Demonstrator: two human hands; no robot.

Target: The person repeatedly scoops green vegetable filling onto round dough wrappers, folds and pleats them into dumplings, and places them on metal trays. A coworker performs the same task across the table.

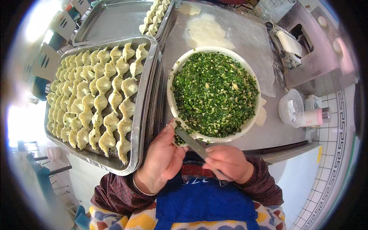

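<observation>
A white bowl heaped with chopped green filling stands before me, flecked with pale yellow bits. At its near left rim, my left hand cups a dumpling wrapper with some filling on it. My right hand grips a flat metal spatula, whose tip rests over the filling on the wrapper. To the left, rows of folded dumplings fill most of a metal tray, which sits on a stack of trays.
Another metal tray with dumplings along one side lies farther back. Flour dusts the metal worktop. At right are a roller machine, a clear plastic tub and a pink-and-white bottle. Chairs stand at far left.
</observation>
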